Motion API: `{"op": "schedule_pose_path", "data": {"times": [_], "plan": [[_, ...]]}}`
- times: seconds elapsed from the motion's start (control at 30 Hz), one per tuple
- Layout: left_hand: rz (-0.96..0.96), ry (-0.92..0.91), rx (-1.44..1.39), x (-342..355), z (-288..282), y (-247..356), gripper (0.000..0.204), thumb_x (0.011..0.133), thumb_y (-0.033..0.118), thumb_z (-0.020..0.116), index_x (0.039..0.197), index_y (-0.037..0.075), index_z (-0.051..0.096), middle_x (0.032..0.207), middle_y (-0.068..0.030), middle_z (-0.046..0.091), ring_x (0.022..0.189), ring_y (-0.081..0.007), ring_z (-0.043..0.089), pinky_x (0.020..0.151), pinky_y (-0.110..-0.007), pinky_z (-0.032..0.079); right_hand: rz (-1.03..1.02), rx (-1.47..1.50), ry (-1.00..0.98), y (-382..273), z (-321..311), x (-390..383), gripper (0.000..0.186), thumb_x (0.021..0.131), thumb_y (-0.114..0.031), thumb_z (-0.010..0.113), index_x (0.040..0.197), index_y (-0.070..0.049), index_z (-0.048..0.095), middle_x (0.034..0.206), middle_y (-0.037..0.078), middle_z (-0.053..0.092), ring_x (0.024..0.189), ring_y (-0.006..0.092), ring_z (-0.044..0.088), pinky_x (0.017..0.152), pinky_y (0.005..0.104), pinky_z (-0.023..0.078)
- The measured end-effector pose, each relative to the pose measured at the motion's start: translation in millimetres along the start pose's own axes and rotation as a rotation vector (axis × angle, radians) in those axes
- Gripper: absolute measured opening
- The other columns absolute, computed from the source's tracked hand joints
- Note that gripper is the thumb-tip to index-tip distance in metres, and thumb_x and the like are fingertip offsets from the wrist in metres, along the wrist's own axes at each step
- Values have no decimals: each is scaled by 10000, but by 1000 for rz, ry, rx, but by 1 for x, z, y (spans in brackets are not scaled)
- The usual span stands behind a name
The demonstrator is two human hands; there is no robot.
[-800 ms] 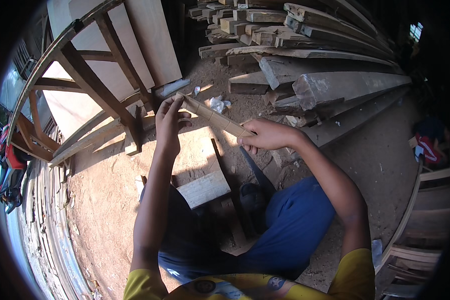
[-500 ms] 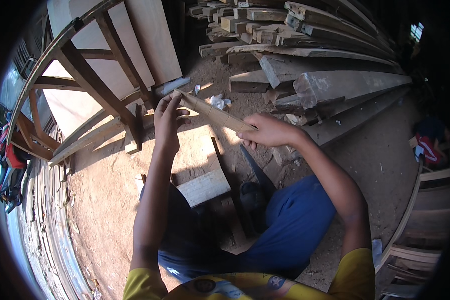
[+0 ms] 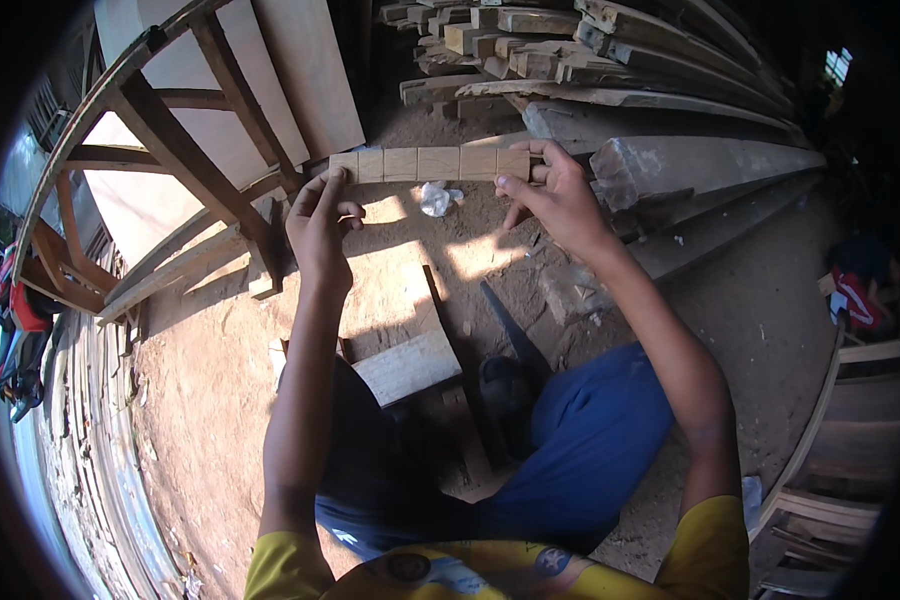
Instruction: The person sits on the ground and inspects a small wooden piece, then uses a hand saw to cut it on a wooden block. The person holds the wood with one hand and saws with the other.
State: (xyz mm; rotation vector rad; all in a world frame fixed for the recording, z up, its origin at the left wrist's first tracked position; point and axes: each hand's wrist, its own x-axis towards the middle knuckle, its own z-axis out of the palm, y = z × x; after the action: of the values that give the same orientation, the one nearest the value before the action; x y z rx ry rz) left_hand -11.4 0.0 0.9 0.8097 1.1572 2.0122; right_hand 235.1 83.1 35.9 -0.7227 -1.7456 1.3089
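Both hands hold a wooden strip (image 3: 430, 163) level in the air, in front of the person and above the dirt ground (image 3: 770, 330). Left hand (image 3: 320, 222): closed on the strip's left end, fingertips against its lower edge, thumb curled toward the palm. Right hand (image 3: 560, 195): closed on the strip's right end, thumb pressed on the near face, fingers wrapped behind. The two hands are well apart, one at each end.

Wooden strip: a long, narrow, flat piece of light tan wood, held horizontal. Dark lines cross its face at intervals and divide it into roughly square sections. Whether these are cuts or drawn marks cannot be told.

Below the strip, a crumpled white scrap (image 3: 436, 197) lies on the ground in a sunlit patch. Nearer the person, a pale flat board (image 3: 408, 366) rests on the ground between the knees, which are covered by blue trousers (image 3: 590, 440). The sleeves are yellow.

Behind the right hand, a stack of rough sawn timbers (image 3: 610, 60) runs toward the upper right. At left, a dark wooden frame (image 3: 185, 160) with diagonal braces stands against pale sheet panels (image 3: 305, 70). At far right, part of another wooden frame (image 3: 850, 430) is in view.
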Motion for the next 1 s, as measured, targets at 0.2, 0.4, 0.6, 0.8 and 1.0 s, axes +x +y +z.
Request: {"op": "schedule_pose_path", "data": {"times": [0.2, 0.4, 0.6, 0.8, 1.0], "plan": [[31, 13, 13, -2, 3, 3, 331, 900, 173, 621, 1169, -15, 579, 939, -83, 626, 586, -81, 558, 518, -229, 444, -8, -22, 33, -9, 0, -2, 369, 893, -178, 640, 1133, 63, 498, 820, 133, 630, 584, 135, 611, 509, 247, 508], [44, -27, 33, -6, 11, 10, 358, 910, 196, 597, 1185, -32, 572, 792, -32, 557, 562, -84, 520, 466, -199, 356, 69, -66, 122, -12, -2, -3, 441, 916, -380, 591, 999, 52, 584, 710, 89, 615, 497, 115, 573, 481, 222, 473], [35, 15, 87, -5, 2, 9, 306, 877, 183, 658, 1108, -16, 630, 875, -38, 632, 616, -62, 531, 532, -222, 429, 97, -102, 173, -7, -7, -3, 485, 925, -459, 541, 859, 14, 622, 558, 50, 581, 467, 106, 572, 464, 232, 451], [6, 2, 49, -4, 3, 8, 295, 883, 182, 647, 1094, -22, 620, 850, -58, 626, 598, -90, 576, 490, -228, 444, 86, -87, 199, -9, -5, -4, 465, 947, -410, 518, 799, 15, 633, 542, 39, 563, 460, 101, 560, 452, 233, 441], [41, -70, 18, -8, 8, 11, 351, 903, 131, 599, 1200, -47, 539, 908, -113, 610, 629, -125, 605, 512, -248, 478, 145, 78, 201, -12, -4, -5, 356, 956, -316, 526, 961, 33, 600, 585, 48, 547, 460, 123, 534, 445, 243, 453]]}}
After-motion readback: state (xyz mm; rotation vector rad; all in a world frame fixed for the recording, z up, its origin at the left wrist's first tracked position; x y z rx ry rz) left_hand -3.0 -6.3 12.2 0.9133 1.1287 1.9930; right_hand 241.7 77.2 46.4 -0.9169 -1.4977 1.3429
